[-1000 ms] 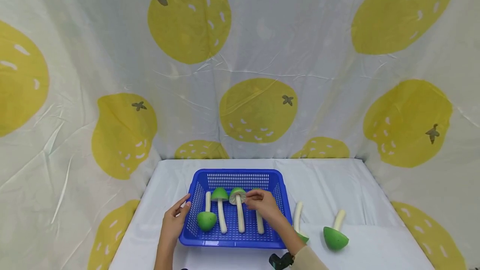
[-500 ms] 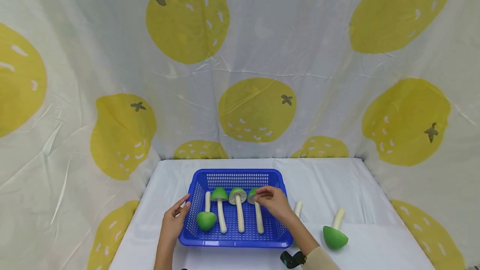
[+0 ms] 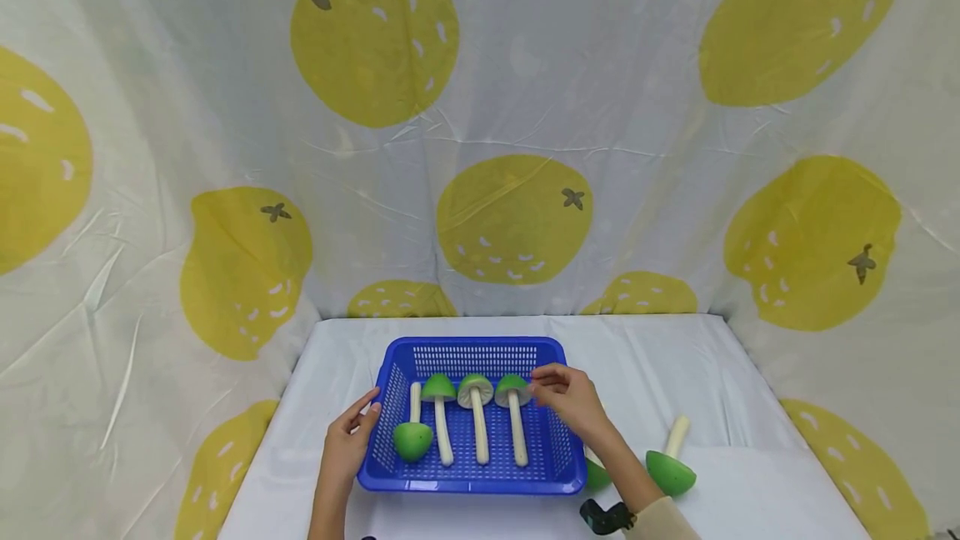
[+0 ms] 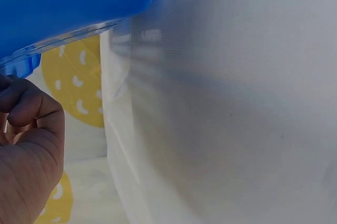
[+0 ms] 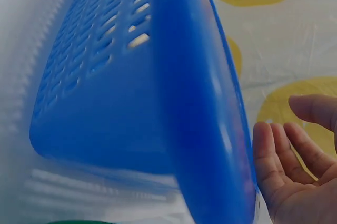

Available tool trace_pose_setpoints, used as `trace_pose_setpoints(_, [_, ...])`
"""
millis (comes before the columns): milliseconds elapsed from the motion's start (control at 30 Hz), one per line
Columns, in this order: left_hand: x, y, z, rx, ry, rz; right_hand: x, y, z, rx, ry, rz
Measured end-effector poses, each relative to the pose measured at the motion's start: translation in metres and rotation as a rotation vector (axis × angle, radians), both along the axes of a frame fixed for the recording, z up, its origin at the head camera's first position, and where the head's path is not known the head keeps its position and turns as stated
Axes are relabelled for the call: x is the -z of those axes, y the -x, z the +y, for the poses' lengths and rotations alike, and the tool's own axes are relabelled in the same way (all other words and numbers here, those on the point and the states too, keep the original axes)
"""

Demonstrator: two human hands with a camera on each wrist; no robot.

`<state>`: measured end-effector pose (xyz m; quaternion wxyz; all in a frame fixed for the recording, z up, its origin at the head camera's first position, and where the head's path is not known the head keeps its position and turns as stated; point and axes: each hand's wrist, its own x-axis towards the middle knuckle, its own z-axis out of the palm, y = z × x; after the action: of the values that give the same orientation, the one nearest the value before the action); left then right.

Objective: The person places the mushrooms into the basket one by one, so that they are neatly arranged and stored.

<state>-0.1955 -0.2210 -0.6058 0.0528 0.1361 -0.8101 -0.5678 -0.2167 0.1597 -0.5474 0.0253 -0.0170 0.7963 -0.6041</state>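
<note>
Green-capped model mushrooms with long pale stems lie side by side in a blue mesh basket (image 3: 472,486). The leftmost mushroom (image 3: 413,442) has its cap toward the front; the others point their caps to the back. My right hand (image 3: 572,398) is over the basket's right side, thumb and fingers apart and holding nothing, fingertips close to the cap of the rightmost mushroom (image 3: 513,392). At the left rim my left hand (image 3: 350,438) touches the basket with loosely bent fingers. In the right wrist view, the bare fingers (image 5: 263,150) appear beyond the basket wall.
On the white cloth (image 3: 750,490) to the right lies another green-capped mushroom (image 3: 671,473). One more mushroom (image 3: 596,475) beside the basket is partly hidden by my right forearm. A lemon-print curtain (image 3: 637,215) rises behind and at both sides.
My right hand has moved to the right, off the rightmost mushroom in the basket, so its cap now shows fully. The left hand and the basket stay in place.
</note>
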Motion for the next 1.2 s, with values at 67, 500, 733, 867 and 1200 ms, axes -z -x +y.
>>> trace_pose_setpoints(67, [0.001, 0.0, 0.0, -0.002, 0.005, 0.0, -0.002, -0.002, 0.004, 0.009, 0.0, 0.003])
trace_pose_setpoints(500, [0.001, 0.0, 0.0, -0.008, 0.02, -0.017, -0.011, -0.005, 0.034, 0.088, 0.024, 0.029])
trace_pose_setpoints(733, [-0.002, 0.0, 0.0, -0.001, -0.003, -0.019, -0.011, -0.008, 0.051, 0.13, 0.015, 0.049])
trace_pose_setpoints(867, [-0.003, 0.0, 0.001, -0.004, -0.02, -0.013, -0.009, -0.01, 0.061, 0.147, 0.01, 0.045])
trace_pose_setpoints(1200, [-0.002, 0.0, 0.001, -0.007, -0.019, 0.0, -0.001, -0.016, 0.092, 0.186, -0.041, 0.029])
